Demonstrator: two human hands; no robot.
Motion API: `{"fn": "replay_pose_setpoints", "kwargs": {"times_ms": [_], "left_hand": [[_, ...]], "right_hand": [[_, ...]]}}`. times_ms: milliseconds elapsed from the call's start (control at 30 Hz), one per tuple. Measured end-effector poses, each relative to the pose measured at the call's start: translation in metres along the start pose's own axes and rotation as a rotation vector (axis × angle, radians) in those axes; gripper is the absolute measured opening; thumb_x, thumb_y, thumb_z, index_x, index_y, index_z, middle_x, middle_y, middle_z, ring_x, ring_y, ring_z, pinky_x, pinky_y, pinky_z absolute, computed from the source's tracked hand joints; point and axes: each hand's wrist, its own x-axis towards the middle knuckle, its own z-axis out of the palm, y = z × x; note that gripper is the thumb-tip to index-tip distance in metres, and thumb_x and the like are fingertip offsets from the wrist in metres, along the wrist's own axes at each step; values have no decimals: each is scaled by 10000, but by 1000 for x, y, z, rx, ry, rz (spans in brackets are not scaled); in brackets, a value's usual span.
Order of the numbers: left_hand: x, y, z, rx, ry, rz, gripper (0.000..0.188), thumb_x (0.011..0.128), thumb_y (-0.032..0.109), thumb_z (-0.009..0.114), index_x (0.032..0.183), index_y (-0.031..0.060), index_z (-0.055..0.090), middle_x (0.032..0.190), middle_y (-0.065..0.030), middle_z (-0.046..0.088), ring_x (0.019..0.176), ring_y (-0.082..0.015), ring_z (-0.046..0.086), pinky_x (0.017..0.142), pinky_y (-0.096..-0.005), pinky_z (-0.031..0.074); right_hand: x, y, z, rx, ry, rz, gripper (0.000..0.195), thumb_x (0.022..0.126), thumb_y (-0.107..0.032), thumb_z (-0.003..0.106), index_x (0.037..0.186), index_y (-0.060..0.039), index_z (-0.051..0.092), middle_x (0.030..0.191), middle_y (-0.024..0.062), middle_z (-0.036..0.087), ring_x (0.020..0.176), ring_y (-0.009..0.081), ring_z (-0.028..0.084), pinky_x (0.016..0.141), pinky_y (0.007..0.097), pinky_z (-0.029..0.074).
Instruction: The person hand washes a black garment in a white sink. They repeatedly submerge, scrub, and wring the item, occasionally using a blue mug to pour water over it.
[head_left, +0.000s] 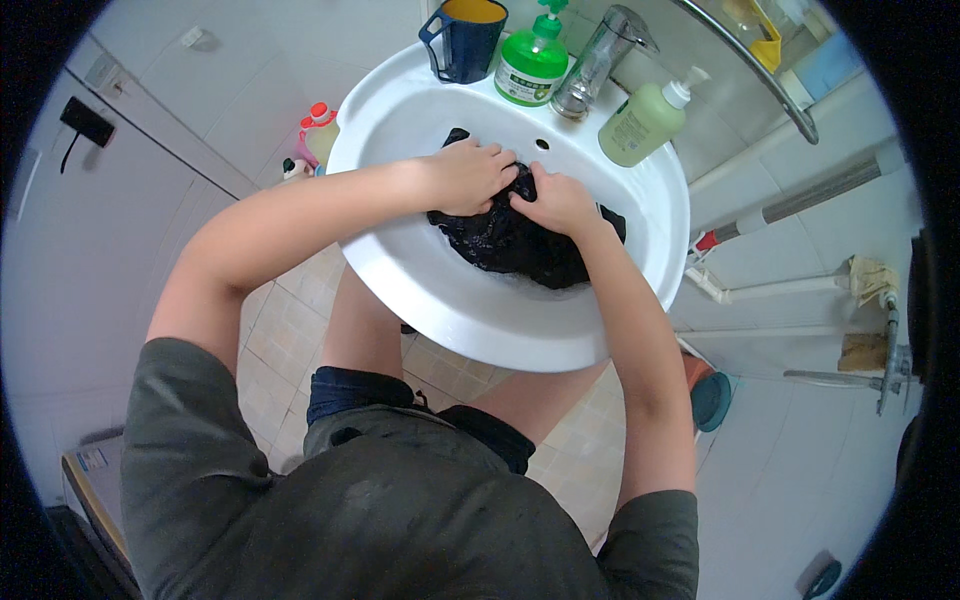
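A wet black cloth (517, 244), perhaps a garment, lies bunched in the white washbasin (480, 337) with a little sudsy water along its near edge. My left hand (474, 176) presses on the cloth from the left, its fingers curled over a fold. From the right, my right hand (556, 196) grips the raised part of the same cloth between thumb and fingers. The two hands are close together, and parts of the cloth are hidden under them.
On the basin's back rim stand a dark blue mug (466, 45), a green pump bottle (532, 64), a chrome faucet (600, 64) and a pale green pump bottle (643, 124). A metal rail (750, 64) juts out at upper right. Bottles (321, 135) stand left of the basin.
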Motion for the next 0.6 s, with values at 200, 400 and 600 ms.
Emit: {"fn": "replay_pose_setpoints", "kwargs": {"times_ms": [200,400,600], "left_hand": [[-36,5,0,-454,-227,26,573,648,270,743,1155,105,532,1126,-134,505,1085,-331,501,869,-458,429],[-18,-6,11,-624,-262,-58,364,605,106,628,964,48,604,803,-167,631,803,-334,607,705,-403,471],[-23,-37,-7,-996,67,-291,275,652,143,597,904,36,618,690,-147,606,649,-250,592,622,-368,464]], "right_hand": [[-2,2,-18,270,163,-62,564,758,-541,632,931,-4,629,813,204,656,782,346,639,718,398,502],[3,3,-20,576,271,-83,257,809,-292,643,859,-41,648,716,141,634,615,271,586,614,342,466],[1,-2,-21,395,310,-60,188,807,-251,599,840,-68,633,684,155,631,617,313,604,606,395,479]]}}
